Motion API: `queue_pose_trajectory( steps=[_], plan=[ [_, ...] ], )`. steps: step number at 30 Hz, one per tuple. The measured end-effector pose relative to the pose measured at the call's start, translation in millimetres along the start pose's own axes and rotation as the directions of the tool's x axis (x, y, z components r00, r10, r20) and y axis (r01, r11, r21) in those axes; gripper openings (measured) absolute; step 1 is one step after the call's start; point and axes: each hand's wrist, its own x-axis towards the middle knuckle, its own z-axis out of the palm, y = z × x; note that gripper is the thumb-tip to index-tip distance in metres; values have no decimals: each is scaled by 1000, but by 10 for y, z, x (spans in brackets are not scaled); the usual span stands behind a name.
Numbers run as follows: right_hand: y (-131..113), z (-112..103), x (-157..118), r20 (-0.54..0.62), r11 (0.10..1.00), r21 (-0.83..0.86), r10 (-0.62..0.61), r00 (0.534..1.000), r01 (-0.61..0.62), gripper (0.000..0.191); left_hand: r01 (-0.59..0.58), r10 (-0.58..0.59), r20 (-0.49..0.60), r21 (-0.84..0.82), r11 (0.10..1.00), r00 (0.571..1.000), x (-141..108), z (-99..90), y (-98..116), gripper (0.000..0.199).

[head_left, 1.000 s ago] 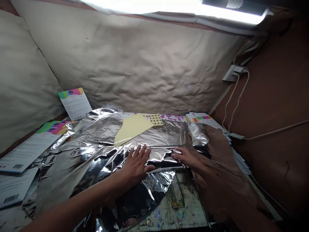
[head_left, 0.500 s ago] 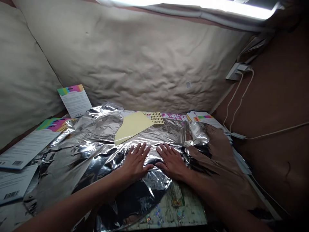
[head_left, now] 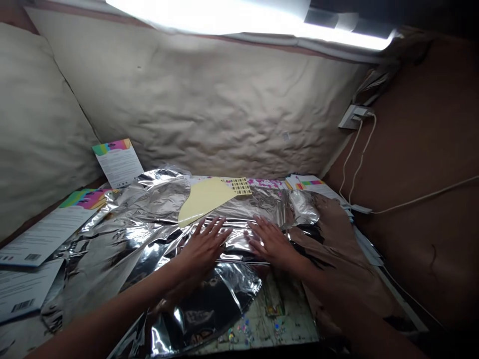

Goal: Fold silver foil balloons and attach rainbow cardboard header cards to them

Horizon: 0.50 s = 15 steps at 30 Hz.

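A large crinkled sheet of shiny silver film is spread over the table. My left hand lies palm down on it near the middle, fingers spread. Just to its right, my right hand rests flat on the film too, fingers apart, with a strip of bright film between the two hands. Beyond my left hand lies a curved pale yellow sheet. A small yellow sheet with a dark printed grid touches its right end.
Printed cards lie at the left, and one card leans on the back wall. More cards are at the back right. White cables hang from a socket. Small colourful bits dot the near table edge.
My hands have moved slightly apart on the film, the left one leftward. The thumbs no longer point so closely at each other. The view has tilted up a little.
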Motion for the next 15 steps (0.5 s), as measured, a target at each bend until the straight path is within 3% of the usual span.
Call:
queue_pose_trajectory(
  steps=[4, 7, 10, 13, 15],
  plan=[
    [-64, 79, -215, -17, 996, -71, 54, 998, -55, 54, 86, -82, 45, -91, 992, 996, -22, 111, 210, 70],
    [-235, 112, -603, -84, 994, -64, 85, 993, -90, 50, -12, 22, 70, -144, 990, 997, -11, 132, 141, 72],
    [-354, -23, -979, -5, 991, 124, 45, 999, -44, 41, -190, 206, 74, -173, 966, 976, 34, 48, -46, 63],
    [-315, -168, -1124, 111, 898, 439, -21, 994, -30, 37, -268, 287, 83, -187, 945, 954, 110, -21, -176, 52],
    [-211, -148, -1109, 50, 859, 512, -11, 999, -16, 36, -288, 308, 87, -191, 938, 947, 156, -21, -201, 56]
  ],
)
